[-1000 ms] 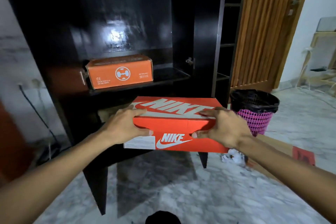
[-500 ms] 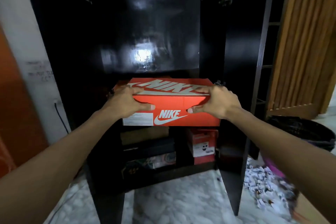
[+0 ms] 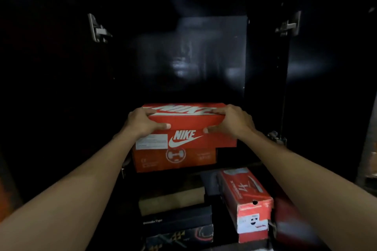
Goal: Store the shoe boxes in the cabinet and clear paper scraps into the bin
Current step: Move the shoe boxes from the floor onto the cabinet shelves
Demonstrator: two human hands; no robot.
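Black cabinet (image 3: 61,87) is seen with both doors open. Three metal hinges (image 3: 98,28) are counted.

Middle shelf, 2 boxes:
- Red Nike shoe box (image 3: 183,138) is placed on top of an orange box (image 3: 175,159), offset so that its right end overhangs.
- "NIKE" plus swoosh is printed in white on the front face and again, larger, on the lid. A white label is stuck at front left; its text cannot be read.
- A round white dumbbell-style logo is printed on the orange box; the small print beside it is too blurred to read.

The Nike box is grasped at both ends: left hand (image 3: 142,122) and right hand (image 3: 230,122), fingers laid over the lid, thumbs pressed on the front face.

Lower compartment, 4 boxes:
- A tan box (image 3: 171,199) is stacked on a black box (image 3: 177,220), whose small white print ends in "Tiger".
- A dark patterned box (image 3: 179,235) lies beneath those.
- A red box (image 3: 244,199) is set to the right, marked "47", with a white label on its end.
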